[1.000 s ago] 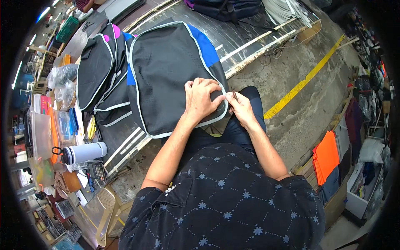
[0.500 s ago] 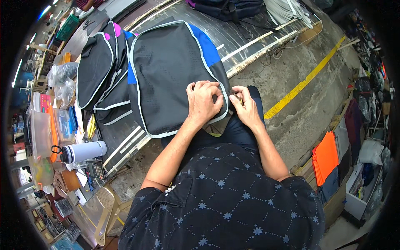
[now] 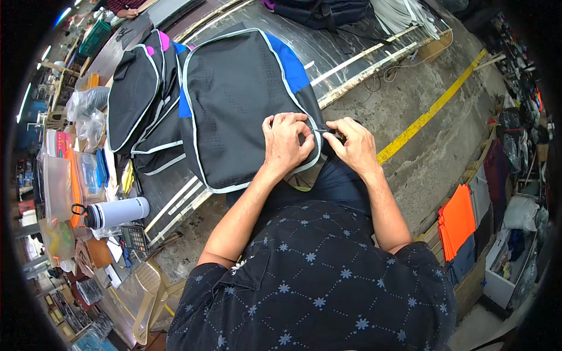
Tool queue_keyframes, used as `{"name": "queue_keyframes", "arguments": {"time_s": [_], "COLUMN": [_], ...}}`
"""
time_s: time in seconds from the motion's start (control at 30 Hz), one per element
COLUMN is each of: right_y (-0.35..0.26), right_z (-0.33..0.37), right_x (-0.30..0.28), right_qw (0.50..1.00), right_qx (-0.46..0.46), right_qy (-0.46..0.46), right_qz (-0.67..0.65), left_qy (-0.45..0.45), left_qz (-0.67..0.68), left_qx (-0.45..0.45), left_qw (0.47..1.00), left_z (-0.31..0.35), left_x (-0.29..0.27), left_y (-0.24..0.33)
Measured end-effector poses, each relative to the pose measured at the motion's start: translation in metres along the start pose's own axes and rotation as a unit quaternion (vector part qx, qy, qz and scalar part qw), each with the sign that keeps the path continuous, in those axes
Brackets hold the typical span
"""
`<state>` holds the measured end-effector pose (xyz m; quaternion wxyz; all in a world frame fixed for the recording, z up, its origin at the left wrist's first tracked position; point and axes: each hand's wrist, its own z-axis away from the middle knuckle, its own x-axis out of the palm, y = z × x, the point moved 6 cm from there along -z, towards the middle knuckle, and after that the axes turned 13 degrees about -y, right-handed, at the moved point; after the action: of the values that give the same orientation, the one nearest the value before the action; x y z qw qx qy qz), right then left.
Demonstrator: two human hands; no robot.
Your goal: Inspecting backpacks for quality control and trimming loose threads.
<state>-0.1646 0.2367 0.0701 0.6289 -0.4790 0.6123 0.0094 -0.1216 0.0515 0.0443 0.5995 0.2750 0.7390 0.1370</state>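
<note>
A black backpack (image 3: 237,99) with blue corner panels and pale grey piping lies over the table's edge in front of me. My left hand (image 3: 285,140) rests on its lower right part, thumb and fingers pinching the fabric by the piping. Just outside that edge, my right hand (image 3: 355,146) is closed, thumb against fingers, around something small and dark. The fingers mostly cover it, so its kind is unclear. Both hands are close together, with the piped edge between them.
More black bags (image 3: 137,96) with pink patches lie to the left. Beside them are a pale water bottle (image 3: 120,213), a calculator (image 3: 135,238) and clear plastic bins (image 3: 58,187). A dark backpack (image 3: 322,14) lies at the far side. Orange fabric (image 3: 456,222) hangs at right.
My right hand has shifted slightly right and turned, its fingers now pointing more toward the bag's edge. The left hand and the backpack have stayed in place.
</note>
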Motion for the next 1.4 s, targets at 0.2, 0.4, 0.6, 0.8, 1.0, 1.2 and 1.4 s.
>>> {"name": "queue_keyframes", "arguments": {"time_s": [0.2,0.4,0.6,0.8,1.0,1.2,1.4], "right_y": [-0.004,-0.004,-0.009,-0.011,-0.006,0.039,0.038], "right_z": [-0.005,-0.003,-0.004,-0.004,-0.001,0.013,0.023], "right_x": [0.001,0.003,0.002,0.005,0.011,0.024,0.058], "right_qw": [1.000,0.999,0.997,0.995,0.994,0.966,0.902], "right_qx": [-0.014,-0.012,-0.039,-0.059,-0.060,0.130,0.198], "right_qy": [-0.005,-0.015,-0.004,-0.008,-0.019,0.068,-0.024], "right_qz": [0.025,0.049,0.063,0.086,0.094,-0.213,-0.383], "left_qy": [0.010,0.022,0.040,0.041,0.042,0.060,0.079], "left_qz": [0.025,0.017,0.004,0.006,0.020,0.099,0.078], "left_qx": [0.007,-0.021,-0.003,-0.005,-0.002,-0.026,-0.019], "left_qw": [1.000,0.999,0.999,0.999,0.999,0.993,0.994], "left_z": [0.002,-0.002,-0.001,-0.001,-0.001,0.000,0.000], "left_x": [0.001,-0.001,0.001,0.001,-0.001,-0.005,-0.006], "left_y": [-0.002,0.006,0.001,0.001,0.001,-0.006,-0.006]}}
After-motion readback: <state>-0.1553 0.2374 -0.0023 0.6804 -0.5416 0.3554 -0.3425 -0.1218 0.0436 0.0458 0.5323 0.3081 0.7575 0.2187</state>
